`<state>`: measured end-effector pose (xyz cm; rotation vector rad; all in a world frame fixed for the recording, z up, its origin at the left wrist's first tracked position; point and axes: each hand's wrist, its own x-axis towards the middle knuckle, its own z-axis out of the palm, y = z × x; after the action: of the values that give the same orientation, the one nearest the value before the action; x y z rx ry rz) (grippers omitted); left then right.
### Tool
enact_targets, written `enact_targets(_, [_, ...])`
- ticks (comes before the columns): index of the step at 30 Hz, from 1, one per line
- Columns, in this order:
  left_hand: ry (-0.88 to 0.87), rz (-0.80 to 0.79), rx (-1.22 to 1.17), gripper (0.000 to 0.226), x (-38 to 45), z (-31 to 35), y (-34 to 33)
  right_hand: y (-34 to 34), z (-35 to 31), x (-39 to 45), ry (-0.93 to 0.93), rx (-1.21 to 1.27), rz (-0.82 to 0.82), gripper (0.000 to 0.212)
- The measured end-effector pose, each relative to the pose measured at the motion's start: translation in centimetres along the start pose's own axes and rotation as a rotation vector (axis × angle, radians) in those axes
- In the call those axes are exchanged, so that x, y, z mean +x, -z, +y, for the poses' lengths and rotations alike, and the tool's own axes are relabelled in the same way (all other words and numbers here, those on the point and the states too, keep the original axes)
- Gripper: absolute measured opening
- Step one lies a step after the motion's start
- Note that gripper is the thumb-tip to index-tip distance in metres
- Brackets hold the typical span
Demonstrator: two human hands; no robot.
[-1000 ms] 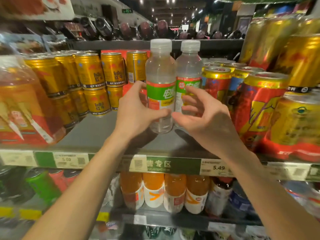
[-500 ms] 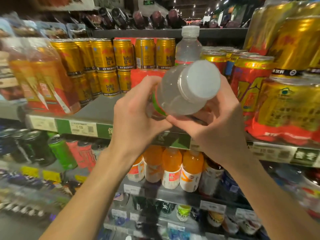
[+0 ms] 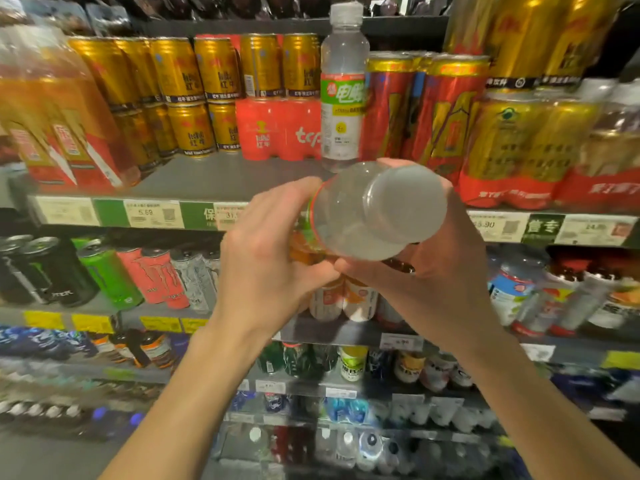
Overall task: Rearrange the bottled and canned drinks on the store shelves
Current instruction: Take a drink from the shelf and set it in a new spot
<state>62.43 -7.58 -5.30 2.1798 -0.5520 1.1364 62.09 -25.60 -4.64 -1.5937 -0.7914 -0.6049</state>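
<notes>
Both hands are clamped on one clear bottle (image 3: 360,216), tipped so its white cap (image 3: 407,202) points back at the person: left hand (image 3: 266,258) wrapped round the labelled body, right hand (image 3: 433,268) cupped beneath the neck. Just beyond the fingers, a matching bottle (image 3: 343,95) stands upright on the shelf (image 3: 214,176), gold cans (image 3: 204,98) to its left, red cans (image 3: 446,116) to its right. Swinging the held bottle forward carelessly could, I judge, topple that lone upright one.
</notes>
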Motion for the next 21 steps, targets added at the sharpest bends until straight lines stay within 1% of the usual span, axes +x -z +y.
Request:
enact_targets(3, [0.060, -0.040, -0.039, 0.072, -2.9, 0.6, -0.3, 0.1, -0.4, -2.5, -0.096, -0.040, -0.025, 0.074])
enact_targets(6, [0.136, -0.084, -0.066, 0.074, -5.7, 1.3, -0.6, 0.3, -1.0, -4.7, -0.129, -0.063, -0.058, 0.070])
enact_targets(9, [0.195, -0.123, -0.131, 0.079, -7.9, 2.1, -1.0, 0.7, -1.2, -6.9, -0.154, -0.090, -0.089, 0.080])
enact_targets(12, [0.244, -0.154, -0.193, 0.078, -9.8, 3.1, -1.7, 1.4, -1.4, -8.9, -0.201, -0.093, -0.120, 0.089])
enact_targets(15, [0.307, -0.188, -0.229, 0.081, -11.3, 4.1, -2.8, 2.3, -1.5, -10.7, -0.278, -0.109, -0.150, 0.086])
enact_targets(18, [0.350, -0.260, -0.255, 0.082, -12.5, 5.0, -4.1, 3.7, -1.4, -12.1, -0.363, -0.136, -0.151, 0.080])
enact_targets(21, [0.414, -0.316, -0.268, 0.089, -13.4, 6.2, -5.5, 5.3, -0.8, -13.2, -0.408, -0.181, -0.154, 0.084])
